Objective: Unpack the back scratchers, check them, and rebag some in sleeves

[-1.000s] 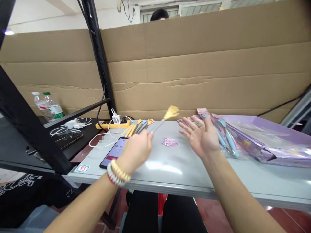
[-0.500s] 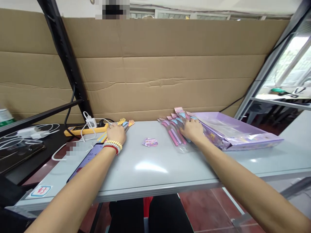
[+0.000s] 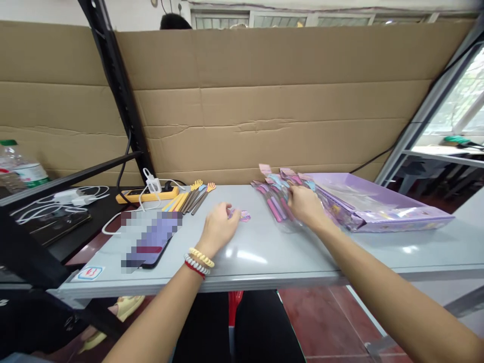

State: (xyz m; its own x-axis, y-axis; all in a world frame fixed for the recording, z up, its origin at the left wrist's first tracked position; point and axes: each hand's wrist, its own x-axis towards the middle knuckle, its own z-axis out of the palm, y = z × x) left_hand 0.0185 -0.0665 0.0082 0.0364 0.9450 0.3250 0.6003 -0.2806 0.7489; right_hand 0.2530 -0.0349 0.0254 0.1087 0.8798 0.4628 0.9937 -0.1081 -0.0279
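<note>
My left hand (image 3: 220, 227) is over the table at the small purple printed cards (image 3: 245, 216), its fingers curled and the thumb apart from the forefinger at the cards' left end. Behind it to the left lie several unwrapped back scratchers (image 3: 194, 197) with yellow, blue and orange hand-shaped heads. My right hand (image 3: 305, 204) is closed on the pile of back scratchers in clear bags (image 3: 275, 201), which have pink and purple handles and pink header cards. Its fingertips are partly hidden, and the bagged pieces near it are blurred.
A purple open box (image 3: 401, 222) stands to the right of the pile. At the left are a phone (image 3: 157, 239), a yellow power strip (image 3: 170, 193) with white cables, and a bottle (image 3: 30, 169) on a dark surface. A cardboard panel (image 3: 264, 101) rises behind the table.
My left hand has moved right from the unwrapped back scratchers to the small cards. My right hand stays at the bagged pile, its fingers more curled, and some header cards have shifted.
</note>
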